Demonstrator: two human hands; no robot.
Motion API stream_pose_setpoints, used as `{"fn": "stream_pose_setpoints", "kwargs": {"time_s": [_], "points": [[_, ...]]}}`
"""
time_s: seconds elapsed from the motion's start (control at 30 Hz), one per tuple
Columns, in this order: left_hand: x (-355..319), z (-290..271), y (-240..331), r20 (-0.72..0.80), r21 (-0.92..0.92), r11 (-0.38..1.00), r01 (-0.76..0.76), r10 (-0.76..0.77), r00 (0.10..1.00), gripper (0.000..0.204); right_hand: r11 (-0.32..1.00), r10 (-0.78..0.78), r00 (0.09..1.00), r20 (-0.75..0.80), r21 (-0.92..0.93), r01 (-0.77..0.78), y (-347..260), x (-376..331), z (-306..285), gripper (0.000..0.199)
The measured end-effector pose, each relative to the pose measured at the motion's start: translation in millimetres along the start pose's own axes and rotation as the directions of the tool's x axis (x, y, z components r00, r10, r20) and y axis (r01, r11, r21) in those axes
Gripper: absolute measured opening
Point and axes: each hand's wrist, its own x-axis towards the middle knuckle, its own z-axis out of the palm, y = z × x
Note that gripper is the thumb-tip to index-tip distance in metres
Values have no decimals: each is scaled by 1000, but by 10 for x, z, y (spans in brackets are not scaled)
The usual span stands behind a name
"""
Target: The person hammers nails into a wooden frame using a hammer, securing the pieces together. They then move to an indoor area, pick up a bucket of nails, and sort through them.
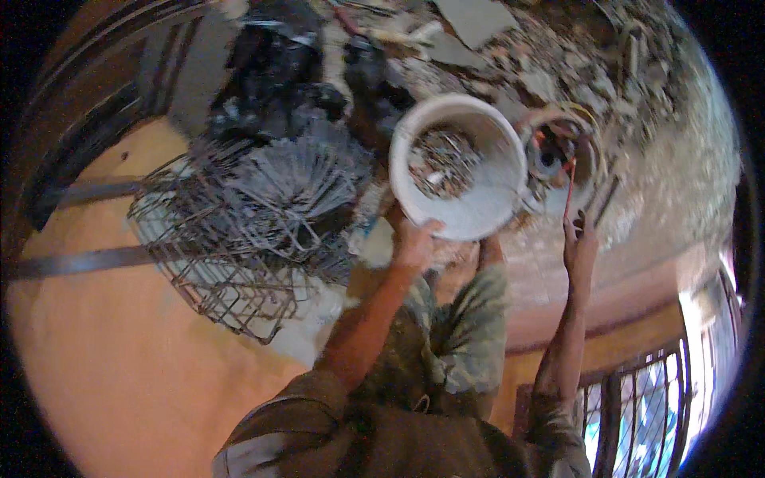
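Observation:
A white bucket (486,199) is tilted toward me, with a heap of small metal bits, perhaps nails or screws (446,163), lying inside. My left hand (416,245) grips its near rim, thumb over the edge. On the right, my right hand (582,237) is closed on a thin red stick-like tool (569,191), whose kind is too blurred to tell. The tool's far end reaches over a second, smaller bucket (588,163) holding mixed hardware and a round grey piece (548,155). A dark thin rod (607,201) slants beside my right hand; whether I hold it is unclear.
Bent steel rod frames (263,215) are stacked at left, with black plastic bags (275,76) behind them. Rubble and broken slabs (550,60) cover the far floor. An orange wall (143,350) stands at left, and a barred window (637,406) at lower right.

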Motion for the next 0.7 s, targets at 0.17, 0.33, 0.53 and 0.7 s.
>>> {"fn": "stream_pose_setpoints", "kwargs": {"time_s": [0.17,0.33,0.53,0.7], "points": [[-370,-20,492,-168,-34,979,202,-205,964,37,916,-179,964,196,390,91,-949,-130,152,48],[-188,-450,731,43,258,959,118,-133,990,49,774,-50,937,346,606,-182,-1652,-389,219,31],[743,-946,1814,101,308,906,-291,273,957,42,812,-230,906,356,584,-23,-2094,-913,476,20],[2409,-1798,2795,-520,757,579,-303,815,257,39,727,-156,930,333,676,-120,-2328,-1002,512,21]]}}
